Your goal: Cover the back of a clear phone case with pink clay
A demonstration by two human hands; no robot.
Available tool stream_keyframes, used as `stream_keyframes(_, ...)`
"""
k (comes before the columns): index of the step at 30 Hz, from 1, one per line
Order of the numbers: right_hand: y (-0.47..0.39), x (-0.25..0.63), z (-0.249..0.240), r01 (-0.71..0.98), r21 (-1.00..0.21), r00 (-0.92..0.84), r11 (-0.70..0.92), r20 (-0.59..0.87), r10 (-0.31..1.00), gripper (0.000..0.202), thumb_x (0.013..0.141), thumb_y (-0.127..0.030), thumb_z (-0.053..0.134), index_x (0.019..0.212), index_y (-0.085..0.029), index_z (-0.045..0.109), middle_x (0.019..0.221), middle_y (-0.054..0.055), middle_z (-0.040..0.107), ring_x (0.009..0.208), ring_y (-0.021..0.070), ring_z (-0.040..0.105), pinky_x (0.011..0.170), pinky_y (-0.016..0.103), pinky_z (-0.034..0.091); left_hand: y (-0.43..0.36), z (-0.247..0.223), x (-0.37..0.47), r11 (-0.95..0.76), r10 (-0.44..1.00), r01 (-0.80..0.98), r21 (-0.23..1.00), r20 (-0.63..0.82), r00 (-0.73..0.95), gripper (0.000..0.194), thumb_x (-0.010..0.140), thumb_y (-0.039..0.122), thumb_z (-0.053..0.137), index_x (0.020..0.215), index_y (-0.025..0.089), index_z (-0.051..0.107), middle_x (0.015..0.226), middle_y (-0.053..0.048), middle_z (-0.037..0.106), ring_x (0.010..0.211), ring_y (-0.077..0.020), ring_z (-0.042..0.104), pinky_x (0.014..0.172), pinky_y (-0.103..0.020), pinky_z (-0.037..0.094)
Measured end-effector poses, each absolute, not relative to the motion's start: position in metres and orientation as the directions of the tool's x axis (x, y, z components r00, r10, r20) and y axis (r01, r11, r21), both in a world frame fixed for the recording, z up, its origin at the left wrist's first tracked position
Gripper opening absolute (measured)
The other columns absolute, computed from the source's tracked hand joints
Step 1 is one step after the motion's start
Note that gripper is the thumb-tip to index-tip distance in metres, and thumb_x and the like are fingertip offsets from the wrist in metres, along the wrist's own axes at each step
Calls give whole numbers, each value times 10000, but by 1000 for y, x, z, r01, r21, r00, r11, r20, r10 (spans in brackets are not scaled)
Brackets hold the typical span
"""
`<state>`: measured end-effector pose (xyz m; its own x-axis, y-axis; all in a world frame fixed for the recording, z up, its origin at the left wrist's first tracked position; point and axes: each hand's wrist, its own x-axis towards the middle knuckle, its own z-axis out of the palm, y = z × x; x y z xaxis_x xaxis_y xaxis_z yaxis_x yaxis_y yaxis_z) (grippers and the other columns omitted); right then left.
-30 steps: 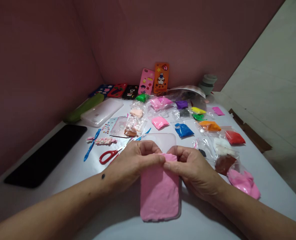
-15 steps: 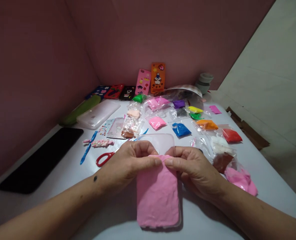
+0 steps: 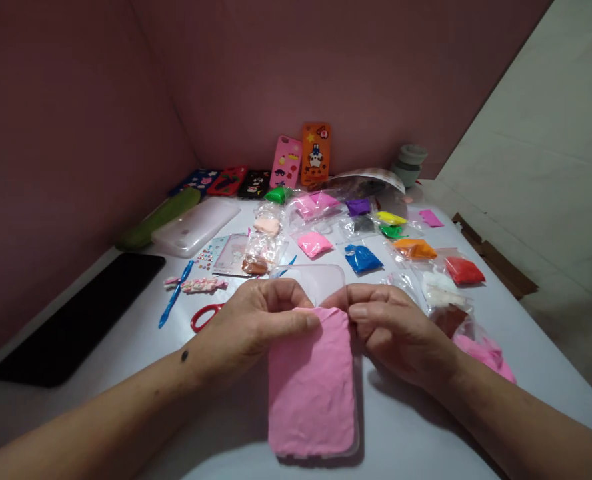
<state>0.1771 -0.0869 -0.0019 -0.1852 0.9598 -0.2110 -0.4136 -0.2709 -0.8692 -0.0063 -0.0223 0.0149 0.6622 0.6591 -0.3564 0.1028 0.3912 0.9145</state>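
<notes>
A clear phone case (image 3: 326,277) lies in front of me, most of its back covered by a sheet of pink clay (image 3: 311,387). Its far end is bare and see-through. My left hand (image 3: 271,317) pinches the clay's upper left edge, thumb on top and fingers beneath or behind it. At the upper right corner, my right hand (image 3: 396,327) has its thumb and index finger closed against the edge of the clay and case. Some of its fingertips are hidden behind the case. Red-handled scissors (image 3: 206,317) lie partly under my left hand.
Bagged clay fills the table's far side, including a blue packet (image 3: 363,259) and a red packet (image 3: 465,271). Decorated cases, one orange (image 3: 316,155), lean on the wall. Left are a black phone (image 3: 81,317), a blue tool (image 3: 176,293) and a clear case (image 3: 196,227).
My right thumb has moved right, from the middle of the clay's top edge to its right corner. My left hand stays on the upper left edge.
</notes>
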Motion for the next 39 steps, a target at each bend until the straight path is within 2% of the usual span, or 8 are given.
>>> stream_keyframes(2, -86, 178, -1, -413, -879, -143, -238, -195, 970, 162, 698, -256, 706, 791, -123, 702, 673, 25, 625, 621, 124, 530, 625, 250, 378, -23, 15, -6, 388, 657, 110, 915, -358, 664, 202, 716, 260, 754, 695, 144, 591, 576, 31, 581, 488, -46, 489, 458, -152, 323)
stream_keyframes(9, -86, 172, -10, -229, -954, -37, -192, -189, 981, 213, 710, -278, 771, 660, -154, 605, 630, -32, 534, 603, 102, 434, 573, 249, 295, -21, 18, -4, 347, 632, 173, 922, -366, 683, 205, 730, 269, 724, 687, 141, 570, 583, 27, 562, 503, -54, 473, 465, -163, 320)
stream_keyframes(18, -88, 174, -11, -262, -944, -46, -199, -194, 980, 123, 764, -204, 649, 663, -146, 610, 594, -31, 493, 575, 100, 393, 556, 260, 261, -23, 16, -4, 339, 654, 182, 923, -370, 659, 173, 743, 264, 716, 706, 141, 600, 593, 29, 580, 508, -46, 491, 470, -151, 330)
stream_keyframes(25, -86, 177, -9, -261, -947, -94, -186, -167, 982, 142, 781, -239, 644, 684, -135, 647, 578, -16, 553, 531, 88, 440, 535, 238, 291, -22, 15, -4, 405, 657, 136, 904, -391, 644, 182, 707, 256, 743, 694, 143, 601, 584, 19, 590, 492, -56, 506, 467, -163, 339)
stream_keyframes(30, -84, 177, -5, -338, -922, -127, -188, -153, 980, 181, 781, -289, 631, 689, -136, 661, 575, 2, 569, 540, 115, 496, 548, 250, 345, -22, 16, -6, 395, 674, 131, 909, -384, 631, 173, 701, 244, 738, 682, 144, 598, 572, 17, 586, 483, -59, 504, 466, -170, 335)
stream_keyframes(34, -85, 178, -11, -266, -946, -113, -184, -159, 981, 140, 712, -231, 746, 695, -153, 631, 618, -21, 568, 587, 105, 475, 577, 246, 324, -21, 16, -6, 368, 675, 148, 918, -373, 637, 168, 711, 259, 729, 699, 148, 603, 588, 16, 591, 493, -61, 502, 465, -172, 334)
stream_keyframes(39, -87, 180, -17, -204, -965, -103, -166, -147, 984, 108, 756, -192, 708, 700, -154, 624, 652, -18, 555, 629, 118, 463, 599, 269, 313, -21, 19, -5, 338, 674, 191, 922, -379, 634, 166, 715, 255, 719, 680, 140, 604, 572, 20, 576, 487, -56, 484, 456, -167, 324)
